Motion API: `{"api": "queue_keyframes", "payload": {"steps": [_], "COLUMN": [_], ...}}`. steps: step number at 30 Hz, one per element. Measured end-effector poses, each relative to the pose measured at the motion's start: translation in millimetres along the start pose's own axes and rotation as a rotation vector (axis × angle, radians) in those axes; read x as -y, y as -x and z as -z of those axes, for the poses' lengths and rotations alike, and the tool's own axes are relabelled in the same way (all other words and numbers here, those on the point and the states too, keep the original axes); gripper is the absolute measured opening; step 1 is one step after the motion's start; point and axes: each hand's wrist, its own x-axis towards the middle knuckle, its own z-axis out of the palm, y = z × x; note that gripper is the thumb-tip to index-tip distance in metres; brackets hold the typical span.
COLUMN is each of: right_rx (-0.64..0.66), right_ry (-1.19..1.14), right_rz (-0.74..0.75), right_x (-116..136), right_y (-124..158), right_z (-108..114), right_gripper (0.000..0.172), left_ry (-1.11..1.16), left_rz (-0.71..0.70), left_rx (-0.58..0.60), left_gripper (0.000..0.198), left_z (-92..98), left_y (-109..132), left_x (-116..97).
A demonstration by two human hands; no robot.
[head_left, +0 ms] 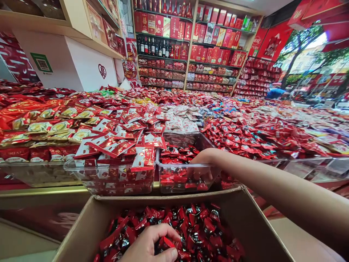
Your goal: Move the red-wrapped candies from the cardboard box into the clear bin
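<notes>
A cardboard box (245, 214) at the bottom holds many small red and black wrapped candies (201, 225). My left hand (151, 245) is down in the box, fingers curled round some of those candies. My right hand (203, 163) reaches over the rim into a clear plastic bin (174, 137) on the counter. That bin is partly filled with the same red and black candies (177, 154). The right hand's fingers are inside the bin, seen through its wall, curled among the candies.
A second clear bin (81, 171) to the left is heaped with red and white packets. The wide counter (259, 127) is covered in piles of red wrapped sweets. Shelves (188, 43) of red boxes and bottles line the back wall.
</notes>
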Motion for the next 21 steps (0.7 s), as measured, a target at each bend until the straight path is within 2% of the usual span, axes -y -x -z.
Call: {"api": "queue_keyframes", "payload": {"steps": [5,9,15,21], "right_rx": [0.051,0.039,0.023,0.012], "right_ry": [-0.043,-0.033,-0.049,-0.1], "right_rz": [-0.02,0.027,0.032,-0.064], "right_x": [0,-8,-15,-9], "right_y": [4,-8,-20,-13], "right_z": [0,4,7,6], "right_gripper": [0.028,0.028,0.028,0.025], "left_ry": [-0.039,-0.045,-0.06,-0.078], "left_rz": [-0.035,-0.011,-0.041,-0.063], "left_rx": [0.008,-0.021,0.053,-0.032], "left_gripper": [0.021,0.022,0.024,0.022], "left_z": [0.8,0.4,4.3,2.0], "left_y": [1,0,1,2], "left_x": [-2,-3,-2,1]}}
